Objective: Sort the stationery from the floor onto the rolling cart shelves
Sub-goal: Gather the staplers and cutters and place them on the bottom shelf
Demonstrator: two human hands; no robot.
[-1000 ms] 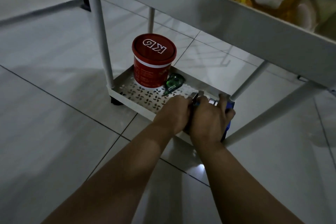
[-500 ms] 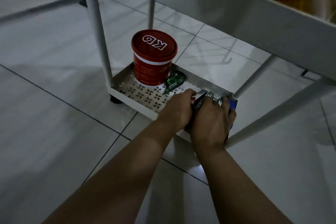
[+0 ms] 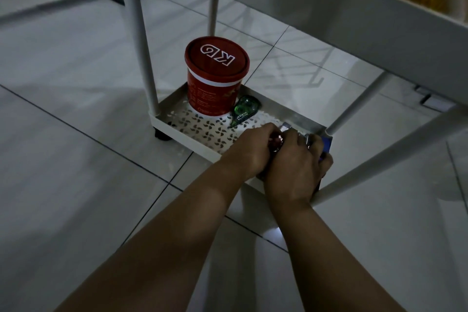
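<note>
While both your hands sit at the near right corner of the bottom shelf, they cover most of the small stationery items there. Your left hand curls round something metallic and reddish; your right hand grips shiny pieces and a blue one. I cannot tell exactly what they are. They look light, hard and a bit slippery, so I think it is best to take them by the long sides. The red tub stands at the far left corner, with the green correction tape just beside it. Compared with one second ago, your hands have hardly moved; only the view shifted slightly.
</note>
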